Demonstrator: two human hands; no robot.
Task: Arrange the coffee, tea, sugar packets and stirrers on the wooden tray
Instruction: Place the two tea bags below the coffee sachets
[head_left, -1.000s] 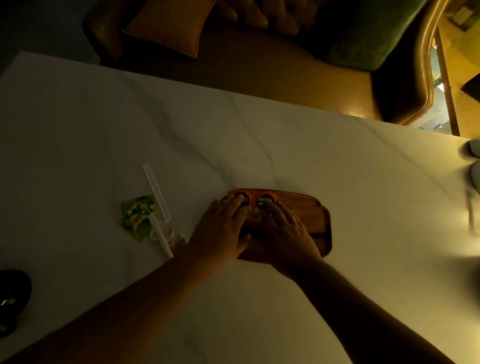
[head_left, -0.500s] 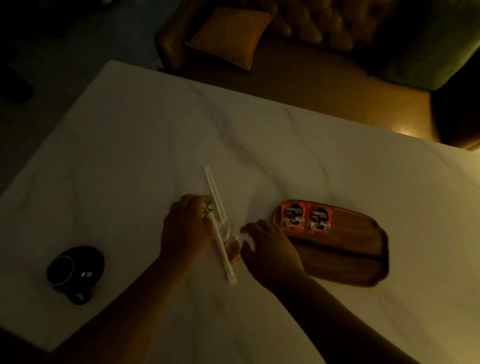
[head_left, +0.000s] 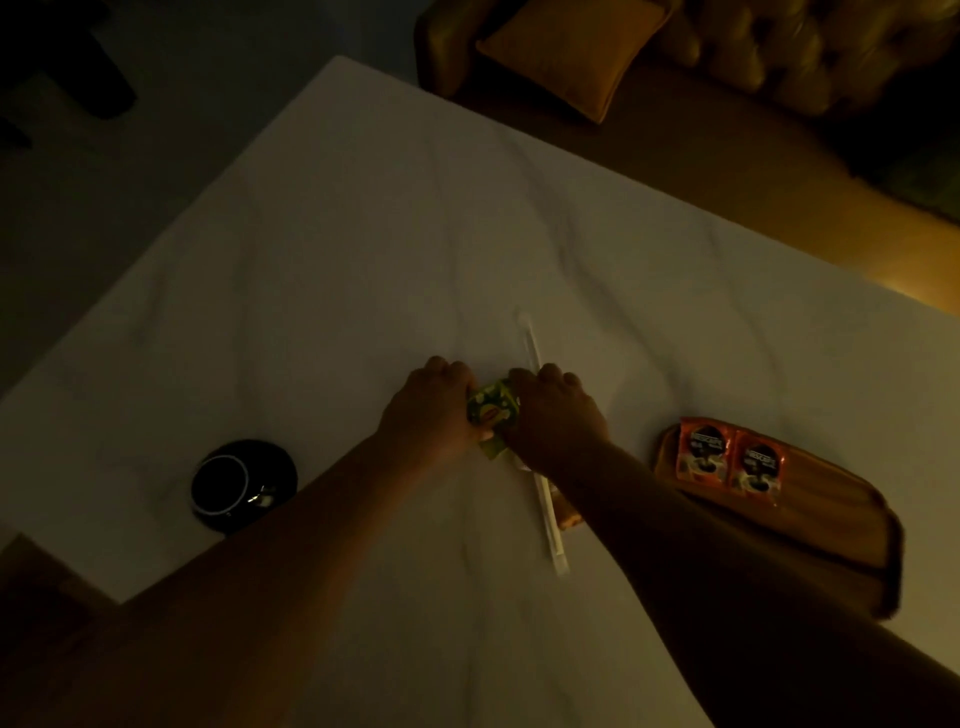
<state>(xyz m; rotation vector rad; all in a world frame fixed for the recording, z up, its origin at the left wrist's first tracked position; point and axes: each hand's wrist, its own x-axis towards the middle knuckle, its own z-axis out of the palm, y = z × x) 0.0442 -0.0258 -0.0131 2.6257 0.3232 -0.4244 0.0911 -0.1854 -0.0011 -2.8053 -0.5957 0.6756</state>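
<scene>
Green tea packets (head_left: 492, 409) lie on the white marble table, pinched between my left hand (head_left: 434, 410) and my right hand (head_left: 553, 415). Both hands grip the packets from opposite sides. Two wrapped white stirrers (head_left: 545, 493) lie under my right wrist, one reaching up the table, the other down toward me. A small brown packet (head_left: 567, 517) shows beside them, partly hidden by my forearm. The wooden tray (head_left: 841, 525) sits to the right with two orange coffee packets (head_left: 730, 460) side by side at its left end.
A black cup on a black saucer (head_left: 243, 486) stands at the table's left, near the edge. Beyond the table's far edge is a leather sofa with an orange cushion (head_left: 566, 54). The room is dim.
Both hands left the coffee packets on the tray and moved left to the tea packets. My right hand has now joined the left on them. The view shifted left.
</scene>
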